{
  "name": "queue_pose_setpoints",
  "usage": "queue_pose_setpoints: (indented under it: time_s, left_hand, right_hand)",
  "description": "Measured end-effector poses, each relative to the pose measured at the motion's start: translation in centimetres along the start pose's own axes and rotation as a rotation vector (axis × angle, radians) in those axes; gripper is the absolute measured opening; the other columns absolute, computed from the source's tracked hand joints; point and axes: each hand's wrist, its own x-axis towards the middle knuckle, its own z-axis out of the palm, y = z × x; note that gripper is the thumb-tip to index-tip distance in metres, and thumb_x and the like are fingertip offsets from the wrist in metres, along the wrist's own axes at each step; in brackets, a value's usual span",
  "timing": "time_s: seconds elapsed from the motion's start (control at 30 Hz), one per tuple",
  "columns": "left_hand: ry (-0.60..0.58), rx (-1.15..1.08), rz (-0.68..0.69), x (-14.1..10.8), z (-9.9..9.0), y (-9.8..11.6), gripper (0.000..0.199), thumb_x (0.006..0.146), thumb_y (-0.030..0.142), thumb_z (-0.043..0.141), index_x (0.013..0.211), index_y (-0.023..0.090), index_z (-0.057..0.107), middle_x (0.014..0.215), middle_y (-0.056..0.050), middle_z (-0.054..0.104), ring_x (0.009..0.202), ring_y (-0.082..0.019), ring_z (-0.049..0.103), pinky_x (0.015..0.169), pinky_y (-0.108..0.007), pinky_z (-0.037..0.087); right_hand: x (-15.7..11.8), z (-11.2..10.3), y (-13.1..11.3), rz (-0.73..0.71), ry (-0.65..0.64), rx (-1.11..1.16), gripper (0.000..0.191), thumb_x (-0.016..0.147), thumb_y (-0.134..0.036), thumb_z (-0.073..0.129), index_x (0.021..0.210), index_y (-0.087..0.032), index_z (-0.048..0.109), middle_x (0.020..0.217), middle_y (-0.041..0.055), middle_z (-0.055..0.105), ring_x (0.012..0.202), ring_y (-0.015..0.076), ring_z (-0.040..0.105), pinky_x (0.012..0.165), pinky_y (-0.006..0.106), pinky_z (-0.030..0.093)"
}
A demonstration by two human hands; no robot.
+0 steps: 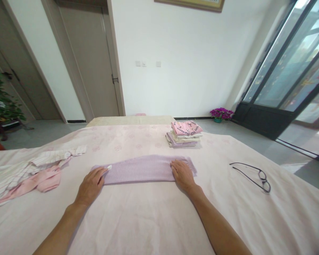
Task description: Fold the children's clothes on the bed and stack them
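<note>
A lilac ribbed garment, folded into a long narrow strip, lies flat across the bed in front of me. A small white tag shows near its left end. My left hand rests on that end, fingers extended over the cloth beside the tag. Toward the other end, my right hand lies palm down with its fingers stretched on the fabric. The garment's right edge sticks out past this hand. What the left fingertips touch underneath is partly hidden.
Behind the garment stands a stack of folded clothes, a pink printed one on top. Loose striped and pink clothes are heaped at the left. Eyeglasses lie at the right on the pale pink bedsheet.
</note>
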Motion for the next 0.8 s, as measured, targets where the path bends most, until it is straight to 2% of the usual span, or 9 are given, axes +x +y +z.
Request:
queue_pose_setpoints:
  time_s: [0.1,0.17,0.27,0.33,0.5,0.6,0.7,0.8]
  left_hand:
    - [0.003,-0.047,0.055,0.0,-0.1,0.3,0.038,0.091,0.027,0.046,0.125,0.025,0.063,0.131,-0.006,0.063,0.124,-0.023,0.054,0.114,-0.041,0.036]
    - [-0.020,-0.077,0.078,0.1,0.0,0.6,0.036,0.092,0.027,0.047,0.123,0.025,0.064,0.132,-0.006,0.062,0.123,-0.023,0.055,0.113,-0.041,0.038]
    - [-0.040,-0.130,0.102,0.7,0.7,2.0,0.034,0.092,0.026,0.048,0.121,0.024,0.065,0.129,-0.006,0.064,0.123,-0.022,0.056,0.111,-0.041,0.041]
    - [-0.044,-0.170,0.125,1.7,1.4,3.7,0.033,0.092,0.025,0.048,0.120,0.024,0.066,0.126,-0.005,0.066,0.122,-0.022,0.057,0.110,-0.041,0.042]
    - [-0.102,-0.256,0.129,6.4,3.5,10.3,0.031,0.091,0.019,0.044,0.110,0.023,0.069,0.116,-0.004,0.071,0.113,-0.018,0.062,0.104,-0.036,0.046]
    - [-0.205,-0.219,0.110,10.0,4.9,14.0,0.032,0.092,0.018,0.043,0.111,0.022,0.068,0.117,-0.004,0.070,0.112,-0.017,0.062,0.102,-0.032,0.046]
    - [-0.260,-0.178,0.126,13.0,6.6,16.3,0.033,0.092,0.021,0.047,0.118,0.019,0.066,0.124,-0.007,0.068,0.119,-0.020,0.059,0.106,-0.033,0.042]
    - [-0.301,-0.131,0.130,14.7,8.1,17.1,0.032,0.089,0.021,0.052,0.117,0.015,0.066,0.121,-0.013,0.068,0.120,-0.027,0.057,0.106,-0.040,0.041]
  right_hand:
    - [0.5,-0.1,0.1,0.007,0.106,-0.073,0.044,0.100,-0.032,0.036,0.136,-0.018,0.055,0.148,0.0091,0.049,0.142,0.0269,0.033,0.119,0.048,0.017]
    - [0.5,0.4,0.6,0.029,0.130,-0.119,0.048,0.098,-0.036,0.040,0.142,-0.016,0.049,0.155,0.0112,0.038,0.146,0.0298,0.025,0.119,0.052,0.012]
    - [0.2,1.4,1.4,0.057,0.077,-0.159,0.051,0.097,-0.039,0.042,0.142,-0.016,0.049,0.154,0.0124,0.039,0.146,0.0305,0.025,0.119,0.053,0.010]
    - [0.1,1.9,1.8,0.068,0.039,-0.171,0.050,0.097,-0.040,0.042,0.140,-0.016,0.051,0.152,0.0119,0.043,0.146,0.0294,0.026,0.119,0.052,0.010]
    - [0.0,2.0,1.9,0.100,0.038,-0.170,0.046,0.098,-0.038,0.041,0.138,-0.019,0.054,0.148,0.0096,0.048,0.143,0.0261,0.031,0.120,0.049,0.011]
    - [0.0,1.8,2.0,0.094,0.046,-0.156,0.044,0.097,-0.037,0.042,0.136,-0.021,0.056,0.145,0.0087,0.052,0.141,0.0256,0.036,0.119,0.048,0.014]
    - [-0.1,1.7,2.1,0.092,0.060,-0.143,0.042,0.097,-0.036,0.044,0.134,-0.022,0.057,0.143,0.0082,0.054,0.138,0.0251,0.039,0.119,0.047,0.015]
    - [-0.1,1.6,2.1,0.092,0.068,-0.135,0.040,0.096,-0.035,0.045,0.132,-0.022,0.059,0.141,0.0076,0.055,0.137,0.0248,0.041,0.119,0.047,0.017]
